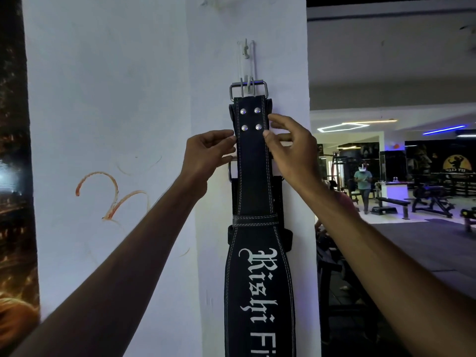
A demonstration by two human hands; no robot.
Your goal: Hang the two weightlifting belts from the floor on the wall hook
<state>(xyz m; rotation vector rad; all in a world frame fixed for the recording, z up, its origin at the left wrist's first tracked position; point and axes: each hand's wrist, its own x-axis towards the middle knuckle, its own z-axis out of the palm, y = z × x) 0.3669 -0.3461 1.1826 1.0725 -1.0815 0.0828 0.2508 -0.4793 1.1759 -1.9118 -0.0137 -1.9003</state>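
Note:
A black weightlifting belt with white stitching and white lettering hangs down the white pillar, its metal buckle over the lower prong of a white wall hook. A second black belt hangs behind it; only its edges and a metal ring at the left show. My left hand is at the front belt's left edge, fingertips touching it. My right hand is at the right edge, thumb on the strap, fingers spread. Neither hand has a closed grip.
The white pillar fills the centre and left, with an orange scribble on it. A dark poster runs down the far left. To the right lies a gym floor with benches, machines and a person standing far off.

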